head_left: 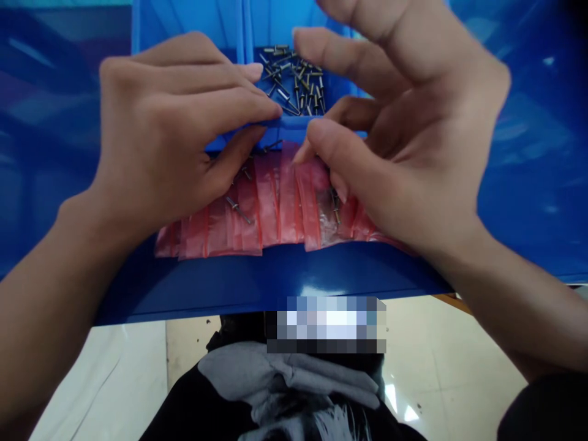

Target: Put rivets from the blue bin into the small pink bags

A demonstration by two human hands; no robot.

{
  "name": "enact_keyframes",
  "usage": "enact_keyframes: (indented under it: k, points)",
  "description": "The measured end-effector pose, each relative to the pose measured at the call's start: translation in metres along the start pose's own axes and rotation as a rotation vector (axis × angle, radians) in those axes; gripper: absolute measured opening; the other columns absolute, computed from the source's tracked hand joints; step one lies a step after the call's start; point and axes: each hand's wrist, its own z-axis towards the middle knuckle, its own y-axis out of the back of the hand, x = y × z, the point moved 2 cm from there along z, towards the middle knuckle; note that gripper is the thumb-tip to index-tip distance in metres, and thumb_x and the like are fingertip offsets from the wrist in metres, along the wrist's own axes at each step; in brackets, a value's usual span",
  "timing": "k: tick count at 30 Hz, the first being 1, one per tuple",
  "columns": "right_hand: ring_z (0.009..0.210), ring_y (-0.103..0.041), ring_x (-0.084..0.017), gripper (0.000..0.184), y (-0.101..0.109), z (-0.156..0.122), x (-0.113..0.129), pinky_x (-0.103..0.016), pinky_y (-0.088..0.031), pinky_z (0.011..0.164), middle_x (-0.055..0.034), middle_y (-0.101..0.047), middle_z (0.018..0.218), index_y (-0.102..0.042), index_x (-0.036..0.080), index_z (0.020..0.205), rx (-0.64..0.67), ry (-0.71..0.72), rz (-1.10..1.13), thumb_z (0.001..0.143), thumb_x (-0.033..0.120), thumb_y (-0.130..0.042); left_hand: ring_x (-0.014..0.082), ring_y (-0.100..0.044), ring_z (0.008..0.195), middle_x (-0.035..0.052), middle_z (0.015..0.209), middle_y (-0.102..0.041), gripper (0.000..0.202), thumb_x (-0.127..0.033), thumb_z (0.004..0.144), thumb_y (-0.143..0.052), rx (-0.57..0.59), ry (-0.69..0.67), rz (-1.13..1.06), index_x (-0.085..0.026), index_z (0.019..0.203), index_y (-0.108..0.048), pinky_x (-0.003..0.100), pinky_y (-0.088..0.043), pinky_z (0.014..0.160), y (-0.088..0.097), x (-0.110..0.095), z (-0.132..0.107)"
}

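Two hands are working over a blue plastic bin (271, 288) with loose steel rivets (294, 82) and pink zip bags (275, 208).

The left hand (160, 135) is half open, with its fingertips resting on the bin's divider (287, 130), and it is holding nothing visible. The right hand (413, 128) is spreading its fingers wide and touching the top of the bags, but I cannot tell if it is gripping one. Most rivets are lying in the compartment behind the divider, and a few are lying among the bags in front of it.
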Motion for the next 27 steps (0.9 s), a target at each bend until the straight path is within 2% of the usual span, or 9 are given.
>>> enact_keyframes:
  k: [4, 5, 8, 10, 16, 19, 23, 25, 27]
  points:
    - [0.1, -0.073, -0.014, 0.025, -0.01, -0.007, 0.004, -0.026, -0.06, 0.086, 0.0018, -0.076, 0.109, -0.074, 0.027, 0.113, 0.173, 0.452, -0.483, 0.107, 0.024, -0.05, 0.0287, -0.064, 0.133, -0.0123, 0.135, -0.068, 0.051, -0.026, 0.102, -0.041, -0.011, -0.017, 0.003, -0.045, 0.146, -0.057, 0.045, -0.051, 0.112, -0.001, 0.0, 0.001]
    - [0.103, -0.072, -0.017, 0.027, -0.016, -0.009, 0.002, -0.03, -0.061, 0.089, -0.0012, -0.076, 0.115, -0.073, 0.025, 0.119, 0.245, 0.514, -0.597, 0.108, 0.025, -0.048, 0.0283, -0.064, 0.133, -0.0129, 0.135, -0.068, 0.051, -0.027, 0.101, -0.04, -0.014, -0.018, 0.005, -0.045, 0.146, -0.057, 0.044, -0.051, 0.112, -0.001, 0.0, 0.001]
    - [0.124, -0.066, -0.029, 0.036, -0.028, -0.015, -0.007, -0.048, -0.06, 0.098, -0.0089, -0.07, 0.135, -0.065, 0.019, 0.138, 0.424, 0.52, -0.804, 0.111, 0.023, -0.041, 0.0291, -0.065, 0.131, -0.0189, 0.137, -0.065, 0.054, -0.033, 0.097, -0.04, -0.019, -0.008, 0.014, -0.048, 0.147, -0.055, 0.044, -0.05, 0.113, -0.001, 0.0, 0.001]
    - [0.128, -0.064, -0.031, 0.037, -0.032, -0.016, -0.008, -0.053, -0.059, 0.099, -0.0093, -0.068, 0.138, -0.065, 0.019, 0.137, 0.478, 0.519, -0.824, 0.112, 0.021, -0.038, 0.0299, -0.065, 0.131, -0.0224, 0.138, -0.063, 0.055, -0.037, 0.096, -0.04, -0.014, 0.005, 0.014, -0.052, 0.147, -0.054, 0.045, -0.05, 0.113, -0.001, 0.001, 0.0]
    - [0.123, -0.066, -0.027, 0.042, -0.03, -0.009, 0.0, -0.047, -0.06, 0.096, -0.006, -0.072, 0.13, -0.073, 0.018, 0.118, 0.488, 0.48, -0.771, 0.114, 0.019, -0.031, 0.0338, -0.066, 0.129, -0.0141, 0.136, -0.067, 0.054, -0.034, 0.097, -0.038, -0.001, 0.013, 0.007, -0.047, 0.145, -0.057, 0.049, -0.051, 0.11, -0.001, 0.001, 0.0]
    - [0.122, -0.068, -0.028, 0.048, -0.035, -0.008, 0.006, -0.049, -0.063, 0.093, -0.0097, -0.072, 0.131, -0.072, 0.014, 0.118, 0.564, 0.49, -0.808, 0.112, 0.014, -0.025, 0.0333, -0.065, 0.131, -0.0181, 0.14, -0.064, 0.055, -0.032, 0.097, -0.039, 0.009, 0.038, 0.002, -0.051, 0.146, -0.055, 0.05, -0.05, 0.112, 0.002, -0.005, 0.002]
    - [0.113, -0.069, -0.026, 0.046, -0.04, -0.004, 0.012, -0.048, -0.064, 0.089, -0.0085, -0.075, 0.104, -0.074, 0.015, 0.101, 0.622, 0.415, -0.735, 0.107, 0.01, -0.028, 0.0288, -0.062, 0.135, -0.0239, 0.14, -0.061, 0.052, -0.032, 0.101, -0.037, 0.036, 0.104, -0.009, -0.059, 0.143, -0.051, 0.05, -0.05, 0.114, 0.005, -0.014, 0.003]
    - [0.109, -0.069, -0.023, 0.042, -0.04, 0.0, 0.013, -0.044, -0.063, 0.088, -0.0046, -0.072, 0.094, -0.07, 0.017, 0.087, 0.615, 0.342, -0.636, 0.105, 0.011, -0.033, 0.0282, -0.063, 0.135, -0.0204, 0.136, -0.065, 0.045, -0.034, 0.104, -0.037, 0.04, 0.127, -0.005, -0.054, 0.139, -0.058, 0.049, -0.05, 0.115, 0.005, -0.014, 0.004]
    - [0.102, -0.069, -0.019, 0.033, -0.038, 0.006, 0.012, -0.038, -0.062, 0.086, -0.0002, -0.067, 0.085, -0.064, 0.018, 0.075, 0.507, 0.236, -0.519, 0.102, 0.016, -0.044, 0.0287, -0.064, 0.134, -0.0131, 0.131, -0.071, 0.039, -0.037, 0.107, -0.038, 0.038, 0.142, 0.0, -0.045, 0.135, -0.065, 0.048, -0.051, 0.115, 0.003, -0.011, 0.005]
